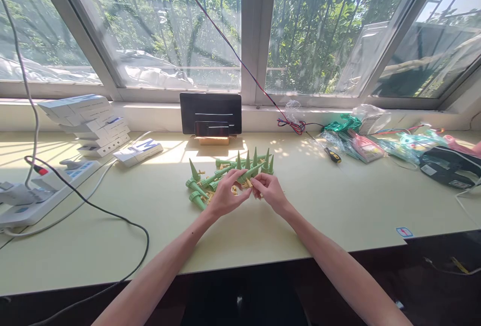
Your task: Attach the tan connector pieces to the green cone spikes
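Several green plastic spikes [210, 178] lie and stand in a cluster on the pale yellow table [323, 210], mixed with small tan pieces [210, 196]. My left hand [225, 196] is closed on one green spike [246, 173], holding it just above the pile. My right hand [268, 189] meets it from the right, with fingers pinched on a small tan piece at the spike's end. Three or so spikes stand upright [259, 160] just behind my hands.
A tablet [210, 113] leans on a stand behind the pile. Stacked white boxes [92, 123], a power strip [48, 183] and a black cable [112, 215] lie at left. A screwdriver [332, 155], plastic bags [361, 138] and a dark pouch [449, 165] sit at right.
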